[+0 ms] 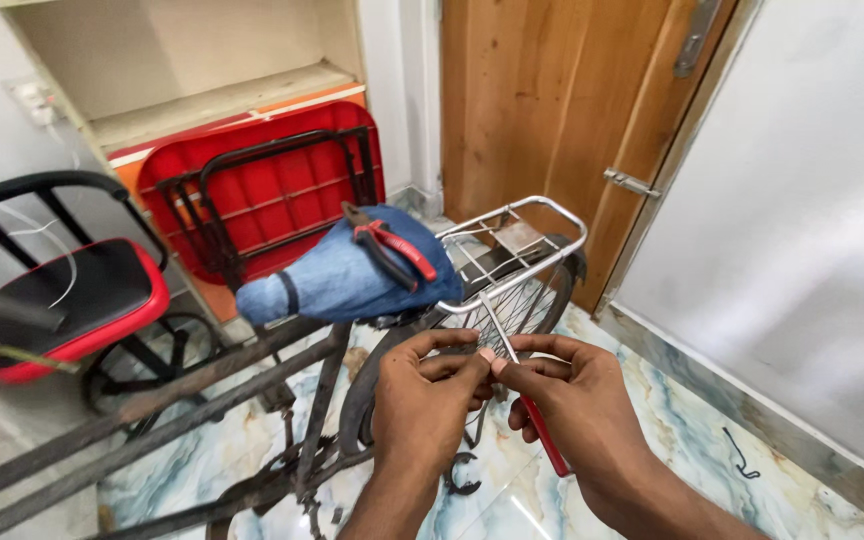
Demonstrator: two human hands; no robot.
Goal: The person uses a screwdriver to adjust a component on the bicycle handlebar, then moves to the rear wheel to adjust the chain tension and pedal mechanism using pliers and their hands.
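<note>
Pinching something too small to make out, the left hand (422, 400) and right hand (577, 405) are meeting fingertip to fingertip beside the bicycle's rear rack (512, 250); the right is also gripping a red-handled tool (544, 435).

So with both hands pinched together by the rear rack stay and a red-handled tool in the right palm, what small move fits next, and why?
Probably bring the red-handled tool up to the thin metal stay. The left hand and right hand meet fingertip to fingertip just below the stay, apparently pinching something too small to make out, while the tool hangs unused in the right palm.
</note>
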